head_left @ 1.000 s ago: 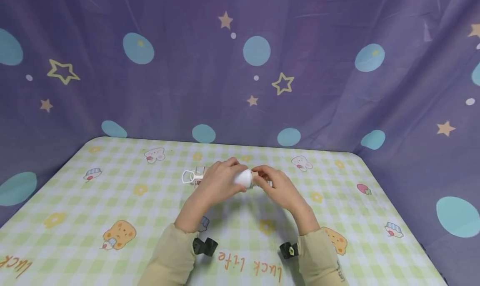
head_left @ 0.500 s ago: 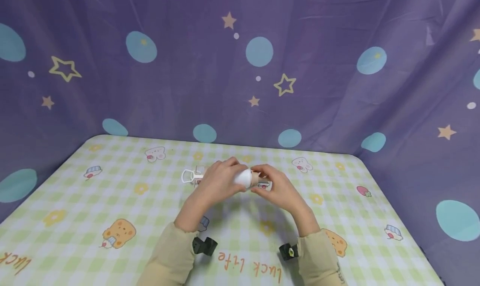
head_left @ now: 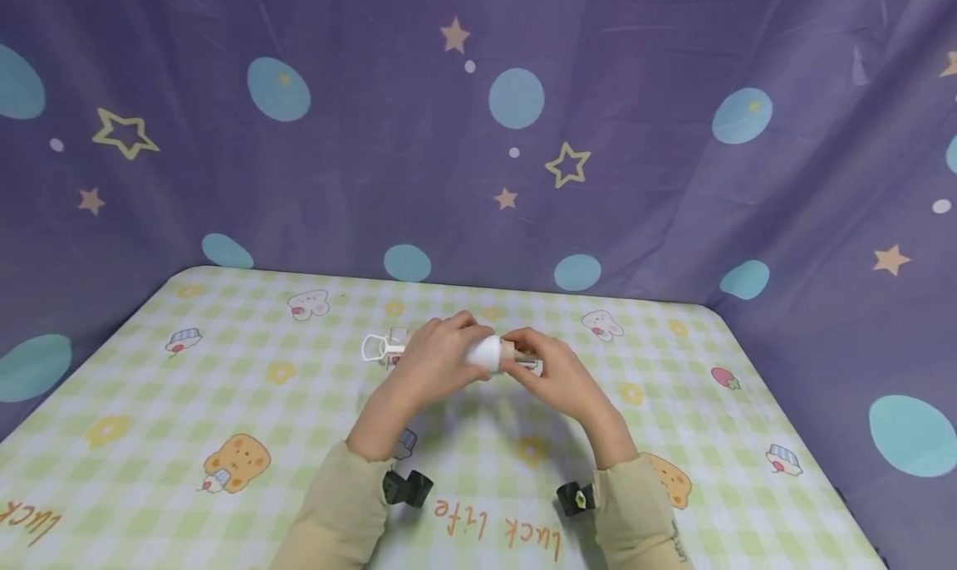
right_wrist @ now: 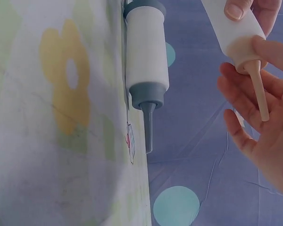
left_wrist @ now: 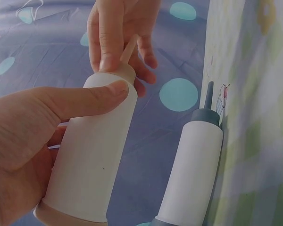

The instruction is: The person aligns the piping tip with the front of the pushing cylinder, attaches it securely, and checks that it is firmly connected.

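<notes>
My left hand point(head_left: 434, 362) grips a white icing syringe point(left_wrist: 92, 150) round its barrel, thumb laid across the front near the cap. At its right end, the thumb and fingers of my right hand point(head_left: 559, 379) pinch the beige nozzle cap point(right_wrist: 246, 54). The thin beige nozzle point(right_wrist: 258, 92) points out past the cap, over the right palm. A second white icing syringe point(left_wrist: 191, 172) with a grey-blue cap point(right_wrist: 147, 94) and nozzle lies on the table just beyond the hands. In the head view the left hand hides most of both barrels.
A white ring handle point(head_left: 392, 350) sticks out left of the left hand. The checked tablecloth point(head_left: 299, 420) has printed cartoons and lettering. A purple curtain point(head_left: 419, 121) with stars and dots hangs behind the table and at its sides.
The right hand's thumb and fingers spread a little round the beige cap, then came together on it again, showing more of the cap than before. The left hand stayed in place.
</notes>
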`<state>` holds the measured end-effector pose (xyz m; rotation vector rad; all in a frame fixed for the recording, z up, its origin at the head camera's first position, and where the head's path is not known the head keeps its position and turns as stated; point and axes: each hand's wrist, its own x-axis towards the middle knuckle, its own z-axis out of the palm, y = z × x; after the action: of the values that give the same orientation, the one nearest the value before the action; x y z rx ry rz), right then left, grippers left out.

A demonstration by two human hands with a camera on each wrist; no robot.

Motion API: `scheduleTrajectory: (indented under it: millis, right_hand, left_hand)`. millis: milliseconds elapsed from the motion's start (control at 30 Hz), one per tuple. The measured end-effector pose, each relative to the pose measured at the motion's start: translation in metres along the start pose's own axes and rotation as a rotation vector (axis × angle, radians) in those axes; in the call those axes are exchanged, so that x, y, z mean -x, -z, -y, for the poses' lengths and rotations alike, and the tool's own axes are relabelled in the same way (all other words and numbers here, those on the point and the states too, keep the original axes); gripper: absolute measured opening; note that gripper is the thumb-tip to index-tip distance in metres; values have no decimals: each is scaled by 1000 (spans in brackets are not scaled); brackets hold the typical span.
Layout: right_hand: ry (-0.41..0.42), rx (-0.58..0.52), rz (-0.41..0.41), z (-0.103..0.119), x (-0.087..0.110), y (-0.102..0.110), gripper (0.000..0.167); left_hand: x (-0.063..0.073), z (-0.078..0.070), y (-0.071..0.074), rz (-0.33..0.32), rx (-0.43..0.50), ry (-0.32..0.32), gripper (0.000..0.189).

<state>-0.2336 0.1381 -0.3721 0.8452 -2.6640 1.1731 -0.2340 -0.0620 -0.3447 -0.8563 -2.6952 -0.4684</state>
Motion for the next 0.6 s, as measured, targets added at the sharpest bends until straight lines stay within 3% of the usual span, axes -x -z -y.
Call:
scheduleTrajectory:
  millis: [300, 600]
  right_hand:
    - [-27, 99, 3, -1, 1, -4, 31]
    - [-64, 108, -15, -2, 0, -2, 33]
  left_hand:
    - [3, -1, -1, 8, 1, -12, 48]
    - [1, -3, 0, -10, -18, -28, 47]
